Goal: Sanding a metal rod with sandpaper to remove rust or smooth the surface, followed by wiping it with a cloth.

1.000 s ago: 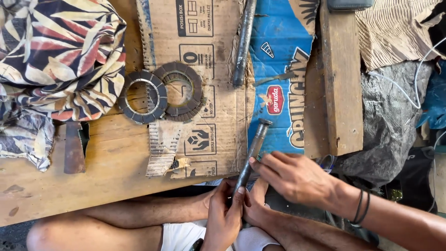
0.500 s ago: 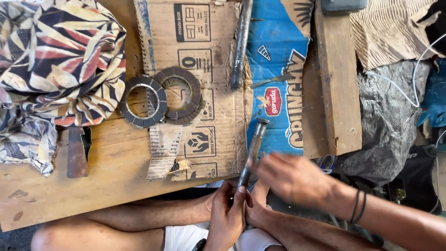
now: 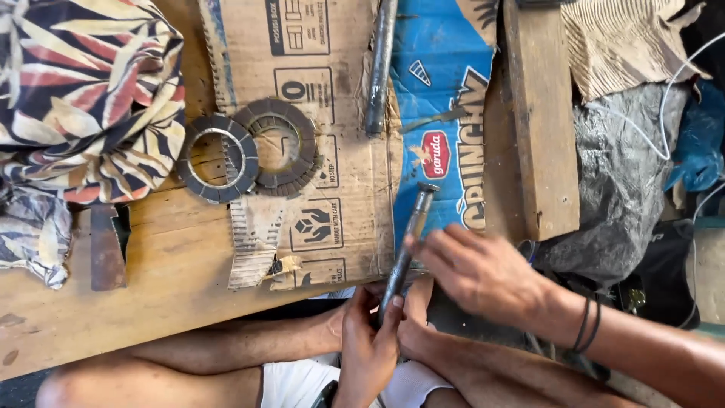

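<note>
Looking down from head height, a seated person's bare knees fill the bottom edge, and just above them the left hand (image 3: 368,344) is clenched around the lower end of a slim metal rod (image 3: 406,249), which slants up and to the right, its flat head lying over the near edge of the desk (image 3: 151,302). The right hand (image 3: 479,272), a little blurred, hovers with fingers spread beside the rod's middle; whether it grips anything cannot be told. Two dark bands circle its wrist. Farther on, a flattened brown cardboard box (image 3: 325,151) printed with black rectangular handling symbols lies on the wooden desk, beside one blue printed wrapper (image 3: 442,143) bearing a red oval emblem. On the cardboard rest two toothed metal rings (image 3: 245,155), overlapping. One rusty flat piece (image 3: 106,249) lies to the left. Farther still sit a second dark rod (image 3: 380,64), one wooden plank (image 3: 538,121), and a leaf-patterned cloth (image 3: 83,98).
</note>
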